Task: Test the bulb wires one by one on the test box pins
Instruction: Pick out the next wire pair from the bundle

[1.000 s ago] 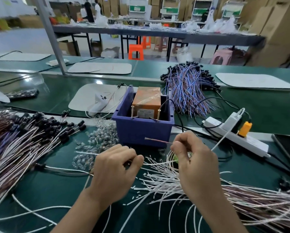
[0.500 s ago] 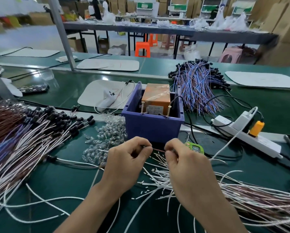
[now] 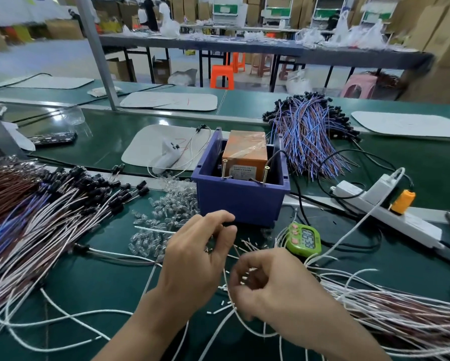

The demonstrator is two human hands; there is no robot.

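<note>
Factory floor, workbenches (image 3: pixel 109 142), bulb wires (image 3: pixel 62 204), cartons (image 3: pixel 447 48)

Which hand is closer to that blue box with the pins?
Left. The left hand hovers just in front of the blue box; the right hand sits lower, farther back toward the person.

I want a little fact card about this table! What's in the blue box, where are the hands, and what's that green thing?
blue box: holds an orange block; two metal pins stand up at its front
left hand: just in front of the box, fingers curled; unclear what it holds
right hand: blurred, over loose white wires
green thing: a small timer, near the box's front right corner
bulbs: clear pile left of the box
pins touched: no, neither hand reaches them
</note>
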